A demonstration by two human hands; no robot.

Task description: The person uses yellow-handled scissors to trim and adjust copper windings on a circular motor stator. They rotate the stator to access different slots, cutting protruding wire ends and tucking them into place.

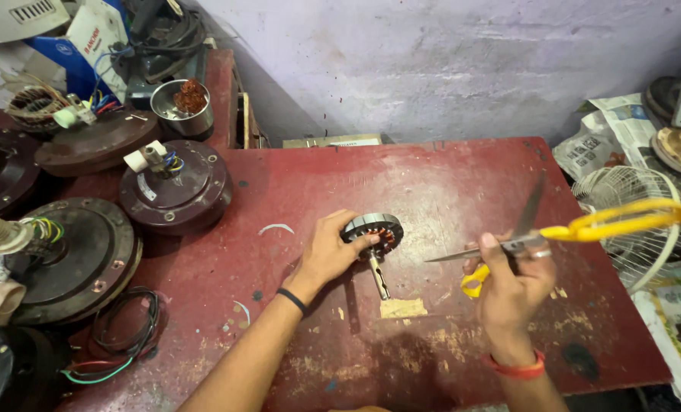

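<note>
My left hand [330,252] grips a round motor stator [374,232] with copper windings and a steel shaft [379,276] that points toward me; it rests on the red table [432,183]. My right hand [511,284] holds yellow-handled scissors [577,229] above the table, to the right of the stator. The blades are spread apart, one pointing left toward the stator and one pointing up. A black band sits on my left wrist and a red one on my right.
Several dark brown fan motor housings [174,191] with wires crowd the table's left side. A metal bowl [182,107] stands at the back left. Loose wires [123,336] lie at the front left. A white fan guard [630,214] and newspapers [608,137] sit to the right.
</note>
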